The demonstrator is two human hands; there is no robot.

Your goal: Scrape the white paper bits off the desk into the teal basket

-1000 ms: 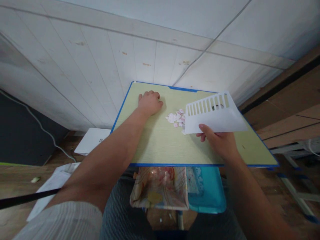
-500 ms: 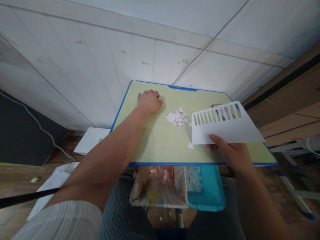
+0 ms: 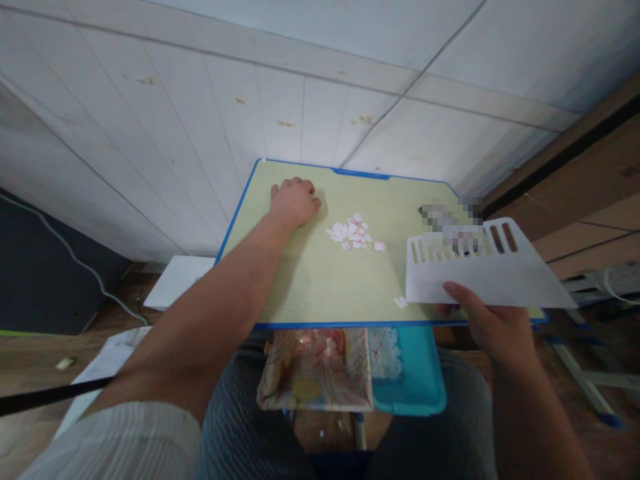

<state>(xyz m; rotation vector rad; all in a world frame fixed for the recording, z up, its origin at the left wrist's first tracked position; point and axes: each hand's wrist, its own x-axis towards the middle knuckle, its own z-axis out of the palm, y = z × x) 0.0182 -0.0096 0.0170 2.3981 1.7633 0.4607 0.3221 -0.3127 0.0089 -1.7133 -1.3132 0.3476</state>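
My left hand (image 3: 295, 201) rests palm down on the left part of the pale yellow-green tabletop (image 3: 320, 287), fingers apart and slightly bent, with nothing in it. A small heap of white and pink paper-like scraps (image 3: 350, 230) lies to its right. In my right hand (image 3: 493, 323) is a thin white slotted sheet (image 3: 480, 280), gripped at its near edge with the thumb on top. The sheet tilts above the table's right side. A loose scrap (image 3: 379, 246) lies between heap and sheet; another, blurred scrap (image 3: 401, 303) is at the sheet's lower left corner.
A pixelated patch (image 3: 443, 217) hides something behind the sheet. Below the table's front edge are a cloth-lined container (image 3: 315, 393) and a turquoise tray (image 3: 417, 373) holding white bits. A white panelled wall (image 3: 285, 100) stands behind the table, cardboard boxes (image 3: 595, 193) at right.
My right hand has moved the slotted sheet right and toward me. The scrap by its lower left corner has shifted right too. My left hand stays in place on the table.
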